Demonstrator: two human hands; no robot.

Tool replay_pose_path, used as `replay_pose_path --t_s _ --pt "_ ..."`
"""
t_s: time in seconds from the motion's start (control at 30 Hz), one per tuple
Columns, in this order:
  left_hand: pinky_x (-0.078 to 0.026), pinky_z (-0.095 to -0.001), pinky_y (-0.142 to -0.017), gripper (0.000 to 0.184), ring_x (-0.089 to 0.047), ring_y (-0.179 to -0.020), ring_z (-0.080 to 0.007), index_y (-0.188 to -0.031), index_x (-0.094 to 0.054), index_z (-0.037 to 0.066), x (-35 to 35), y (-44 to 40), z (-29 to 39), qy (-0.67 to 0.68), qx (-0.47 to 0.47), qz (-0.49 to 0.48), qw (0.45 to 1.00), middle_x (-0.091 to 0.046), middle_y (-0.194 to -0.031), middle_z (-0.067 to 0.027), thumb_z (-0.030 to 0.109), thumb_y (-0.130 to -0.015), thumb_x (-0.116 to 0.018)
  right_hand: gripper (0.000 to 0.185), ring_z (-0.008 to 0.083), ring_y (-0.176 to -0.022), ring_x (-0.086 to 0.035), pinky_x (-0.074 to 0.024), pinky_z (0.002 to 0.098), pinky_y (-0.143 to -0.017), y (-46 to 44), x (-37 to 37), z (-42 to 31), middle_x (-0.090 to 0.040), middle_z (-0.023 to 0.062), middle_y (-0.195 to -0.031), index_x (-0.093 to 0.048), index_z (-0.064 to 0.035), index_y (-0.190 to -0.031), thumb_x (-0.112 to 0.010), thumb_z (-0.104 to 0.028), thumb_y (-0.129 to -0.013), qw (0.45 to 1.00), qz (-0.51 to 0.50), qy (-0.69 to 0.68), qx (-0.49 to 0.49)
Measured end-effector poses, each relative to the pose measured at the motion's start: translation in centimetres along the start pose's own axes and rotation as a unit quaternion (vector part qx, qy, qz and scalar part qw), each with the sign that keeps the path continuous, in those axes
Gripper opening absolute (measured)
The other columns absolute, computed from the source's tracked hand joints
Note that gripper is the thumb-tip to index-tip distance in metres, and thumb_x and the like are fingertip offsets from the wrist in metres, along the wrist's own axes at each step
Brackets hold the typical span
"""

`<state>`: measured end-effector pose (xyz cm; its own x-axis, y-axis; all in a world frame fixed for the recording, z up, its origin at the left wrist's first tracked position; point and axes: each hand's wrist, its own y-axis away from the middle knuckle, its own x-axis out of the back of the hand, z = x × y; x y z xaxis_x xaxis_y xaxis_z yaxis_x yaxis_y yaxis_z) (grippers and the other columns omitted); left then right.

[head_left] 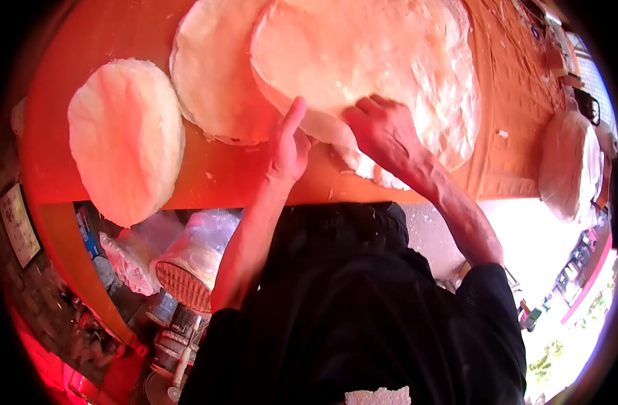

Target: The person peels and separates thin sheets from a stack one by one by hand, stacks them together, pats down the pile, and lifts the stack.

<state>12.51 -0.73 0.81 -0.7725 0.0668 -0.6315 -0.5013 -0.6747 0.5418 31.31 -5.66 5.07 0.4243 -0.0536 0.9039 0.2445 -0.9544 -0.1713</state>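
Black shirt (363,324) is seen at bottom centre. At upper centre, the large sheet (363,61) is touched at its lower edge by left hand (290,150) and curled right hand (383,131); whether it is pinched cannot be told.

Large sheet (363,54): pale, dough-like, spread on the orange table (228,179), its near edge ragged.
Left hand (290,150): at the large sheet's near left edge, thumb raised; its grip cannot be made out.
Right hand (384,131): fingers curled, at the large sheet's near edge; whether it pinches is unclear.
Other pale sheets: 2, both left of the large sheet; the middle sheet (214,74) partly under it, the outer sheet (126,142) apart from it.
Wrapped bundle (567,165): well right of the large sheet.
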Motion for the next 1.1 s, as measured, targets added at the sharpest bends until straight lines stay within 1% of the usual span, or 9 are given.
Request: replay_pose_path --t_s 0.27,0.37,0.47,0.5,0.6,0.77,0.8,0.93,1.1 --pt "-0.048 -0.0407 -0.094 0.047 -0.060 -0.110 -0.0235 -0.132 -0.047 0.005 -2.2 -0.2 0.6 0.028 -0.032 0.000 0.999 -0.060 -0.122 -0.0105 0.037 -0.098 -0.050 0.044 0.0310 -0.102 -0.060 -0.0502 0.0399 -0.087 1.2 -0.3 -0.5 -0.060 0.0153 -0.112 -0.062 -0.0018 -0.105 -0.072 -0.020 -0.067 0.997 0.073 0.023 0.029" --pt "-0.051 -0.0445 -0.092 0.050 -0.062 -0.103 -0.0286 -0.126 -0.051 0.002 -2.2 -1.5 0.7 0.029 -0.037 -0.071 0.996 -0.062 -0.116 -0.0146 0.043 -0.098 -0.049 0.011 0.0240 -0.070 -0.064 -0.0511 0.0363 -0.060 0.3 0.0 4.2 -0.066 0.0080 -0.081 -0.062 -0.0095 -0.088 -0.063 -0.014 -0.077 0.987 -0.103 0.113 -0.057" --pt "-0.052 -0.0413 -0.090 0.046 -0.063 -0.103 -0.0293 -0.123 -0.051 -0.001 -2.5 -1.8 1.1 -0.059 -0.042 0.005 0.997 -0.063 -0.112 -0.0160 0.037 -0.098 -0.052 0.020 0.0350 -0.062 -0.063 -0.0505 0.0386 -0.059 -3.3 8.7 10.1 -0.065 0.0174 -0.069 -0.072 -0.0059 -0.088 -0.062 -0.023 -0.090 0.986 0.121 -0.013 -0.115" --pt "-0.053 -0.0404 -0.089 0.044 -0.064 -0.103 -0.0288 -0.123 -0.051 -0.001 -2.0 -2.0 1.3 -0.106 -0.029 0.031 0.993 -0.063 -0.111 -0.0163 0.034 -0.098 -0.054 0.012 0.0231 -0.050 -0.061 -0.0462 0.0325 -0.049 -6.2 15.6 6.0 -0.061 0.0161 -0.059 -0.067 -0.0005 -0.081 -0.066 -0.011 -0.086 0.957 0.072 0.246 -0.132" --pt "-0.054 -0.0370 -0.086 0.037 -0.065 -0.098 -0.0261 -0.122 -0.051 -0.002 -1.9 -2.0 1.3 -0.143 0.000 0.067 0.987 -0.064 -0.108 -0.0160 0.025 -0.097 -0.056 0.010 0.0269 -0.053 -0.063 -0.0468 0.0350 -0.050 -8.3 18.0 2.3 -0.063 0.0190 -0.065 -0.069 0.0007 -0.080 -0.067 -0.008 -0.084 0.920 0.288 0.267 -0.002" --pt "-0.055 -0.0320 -0.078 0.026 -0.066 -0.085 -0.0215 -0.114 -0.053 -0.002 -3.5 -2.2 0.9 -0.138 -0.044 0.101 0.984 -0.065 -0.100 -0.0145 0.015 -0.095 -0.057 0.008 0.0320 -0.059 -0.064 -0.0494 0.0392 -0.054 -6.1 13.7 6.3 -0.067 0.0209 -0.074 -0.071 -0.0009 -0.082 -0.069 -0.009 -0.081 0.983 0.065 0.162 -0.055" --pt "-0.055 -0.0314 -0.076 0.024 -0.066 -0.083 -0.0211 -0.113 -0.054 -0.003 -3.4 -2.3 0.7 -0.135 -0.066 0.094 0.984 -0.065 -0.098 -0.0141 0.014 -0.095 -0.057 0.010 0.0264 -0.061 -0.065 -0.0483 0.0367 -0.052 -4.9 10.2 9.9 -0.066 0.0080 -0.066 -0.071 -0.0135 -0.082 -0.063 -0.018 -0.085 0.978 0.094 0.180 -0.054" --pt "-0.055 -0.0295 -0.070 0.023 -0.065 -0.078 -0.0205 -0.111 -0.054 -0.003 -4.9 -4.2 2.0 -0.147 -0.108 0.093 0.979 -0.065 -0.093 -0.0131 0.008 -0.093 -0.060 0.027 0.0221 -0.070 -0.066 -0.0467 0.0400 -0.060 -6.8 11.9 19.0 -0.064 0.0203 -0.074 -0.067 0.0005 -0.088 -0.061 -0.025 -0.092 0.969 -0.017 0.100 -0.225" --pt "-0.057 -0.0349 -0.079 0.022 -0.068 -0.088 -0.0270 -0.113 -0.054 -0.003 -8.2 -7.2 1.7 -0.077 0.008 0.024 0.997 -0.065 -0.099 -0.0159 0.010 -0.095 -0.057 0.009 0.0377 -0.055 -0.059 -0.0470 0.0409 -0.052 -12.0 23.4 9.5 -0.061 0.0200 -0.065 -0.067 -0.0022 -0.075 -0.065 -0.010 -0.081 0.921 0.239 0.306 -0.039"
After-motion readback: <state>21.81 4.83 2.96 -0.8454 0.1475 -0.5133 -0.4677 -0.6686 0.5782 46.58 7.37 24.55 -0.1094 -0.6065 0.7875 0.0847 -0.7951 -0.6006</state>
